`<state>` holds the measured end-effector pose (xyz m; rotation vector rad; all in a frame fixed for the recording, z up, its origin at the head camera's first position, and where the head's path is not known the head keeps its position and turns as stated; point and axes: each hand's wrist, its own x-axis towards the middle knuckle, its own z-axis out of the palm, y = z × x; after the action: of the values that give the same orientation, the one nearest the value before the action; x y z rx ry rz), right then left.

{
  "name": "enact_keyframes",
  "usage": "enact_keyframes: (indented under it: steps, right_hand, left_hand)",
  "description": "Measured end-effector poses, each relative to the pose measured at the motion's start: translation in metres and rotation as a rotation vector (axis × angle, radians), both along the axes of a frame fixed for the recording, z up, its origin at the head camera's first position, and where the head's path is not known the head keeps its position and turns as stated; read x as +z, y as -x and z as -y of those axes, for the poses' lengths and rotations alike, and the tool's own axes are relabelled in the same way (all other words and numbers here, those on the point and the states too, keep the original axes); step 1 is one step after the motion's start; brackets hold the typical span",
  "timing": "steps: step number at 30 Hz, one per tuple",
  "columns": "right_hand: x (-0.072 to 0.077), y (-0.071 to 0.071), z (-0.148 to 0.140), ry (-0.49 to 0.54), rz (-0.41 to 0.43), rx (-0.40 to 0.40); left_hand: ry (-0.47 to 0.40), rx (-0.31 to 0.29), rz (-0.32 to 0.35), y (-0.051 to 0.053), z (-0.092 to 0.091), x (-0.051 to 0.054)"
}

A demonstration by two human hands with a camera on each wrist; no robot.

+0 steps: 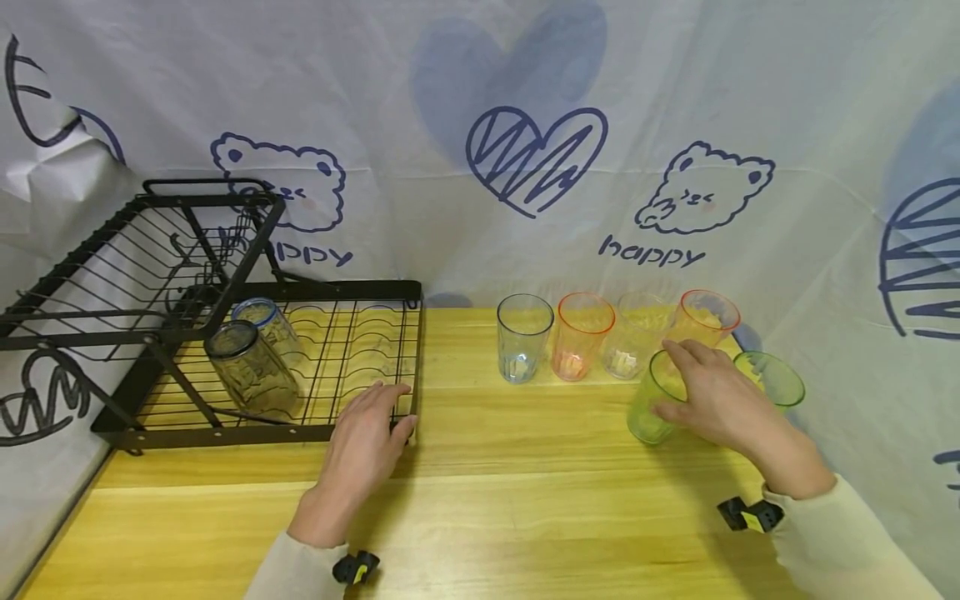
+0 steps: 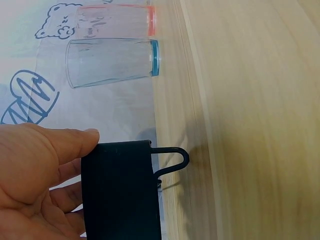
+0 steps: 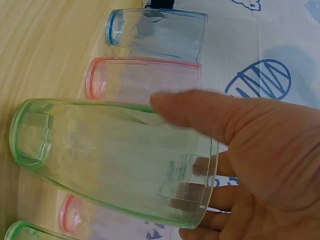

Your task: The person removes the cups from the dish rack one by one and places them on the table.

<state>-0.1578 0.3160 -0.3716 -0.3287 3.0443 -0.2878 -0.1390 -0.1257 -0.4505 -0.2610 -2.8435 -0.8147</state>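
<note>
My right hand (image 1: 716, 396) is at the top of a green cup (image 1: 648, 417), its thumb against one side and fingers round the other near the rim. In the right wrist view this hand (image 3: 270, 155) spans the rim end of the upright green cup (image 3: 115, 155). A second green cup (image 1: 776, 379) stands just right, partly behind my hand. My left hand (image 1: 358, 446) rests at the front right corner of the black rack (image 1: 262, 433). From the left wrist, the left hand (image 2: 40, 175) has its thumb tip at the edge of the rack's dark side (image 2: 122, 190).
Along the back stand a blue-rimmed cup (image 1: 523, 342), a red-rimmed cup (image 1: 581, 342), a clear cup (image 1: 630, 342) and another red-rimmed cup (image 1: 708, 312). A dark cup (image 1: 251, 371) and a blue-rimmed one (image 1: 270, 325) lean upside down in the rack, under its upper shelf (image 1: 135, 250).
</note>
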Motion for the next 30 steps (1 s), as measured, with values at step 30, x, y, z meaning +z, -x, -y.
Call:
enact_keyframes:
  steps: [30]
  right_hand:
    - [-0.0010, 0.0031, -0.0017, -0.017, 0.008, 0.027]
  left_hand:
    - [-0.010, 0.009, 0.064, 0.0004, 0.0005, 0.0040]
